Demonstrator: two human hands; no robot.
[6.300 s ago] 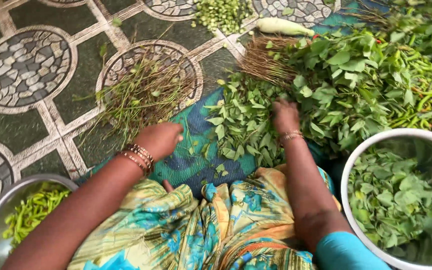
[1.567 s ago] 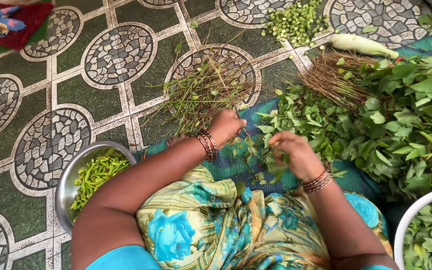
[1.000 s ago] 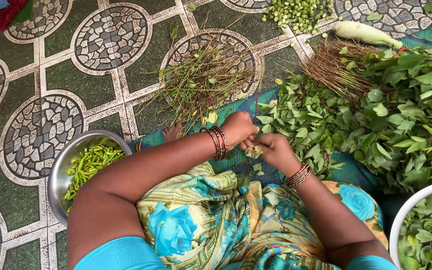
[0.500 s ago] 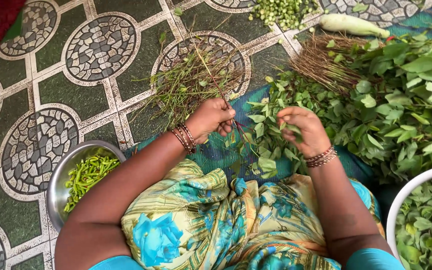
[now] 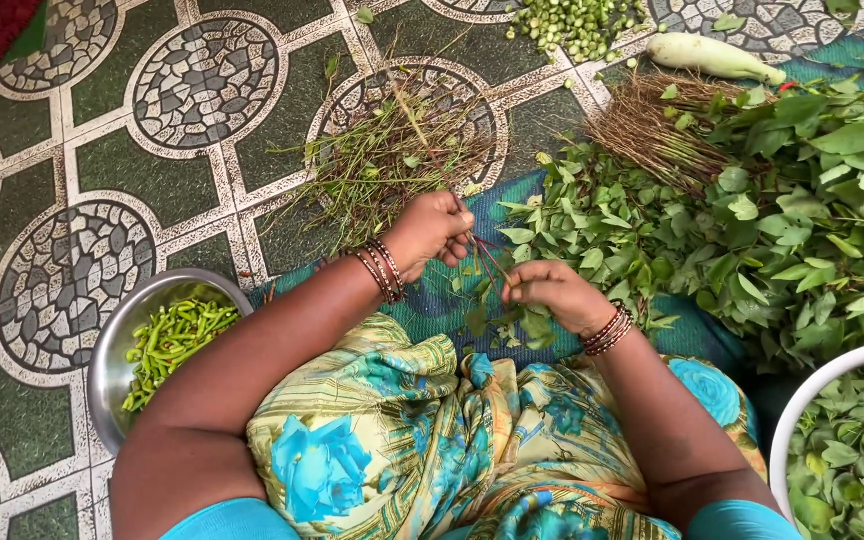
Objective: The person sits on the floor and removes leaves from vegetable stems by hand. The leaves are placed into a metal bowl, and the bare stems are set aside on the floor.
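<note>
a thin reddish leafy stem [image 5: 487, 262] held between both hands, just above the lap and over a teal cloth [image 5: 442, 300] spread on the floor. left hand [image 5: 430, 232] closed in a pinching grip on the upper end of that stem, fingers curled together, bangles at the wrist. right hand [image 5: 552, 295] closed on the lower, leafy end, fingertips pinched together among small green leaves, bangles at that wrist too. hands near each other, not touching, joined only by the stem.

just beyond the left hand, a loose heap of stripped stems [image 5: 392, 160] lying on the patterned tile floor [image 5: 152, 180]. to the right of the hands, a broad pile of leafy greens [image 5: 752, 210] reaching from the cloth out to the frame edge, with a bundle of brownish roots [image 5: 652, 125] at its far side. farther off, a pale long vegetable [image 5: 712, 55] and a scatter of small green pods [image 5: 572, 22] near the top edge.

at the left, beside the left forearm, a steel bowl [image 5: 112, 350] holding green chillies [image 5: 172, 335]. at the lower right, a white-rimmed basin [image 5: 802, 420] filled with plucked leaves [image 5: 857, 450]. in the lap, floral fabric [image 5: 402, 440] in yellow and blue.
</note>
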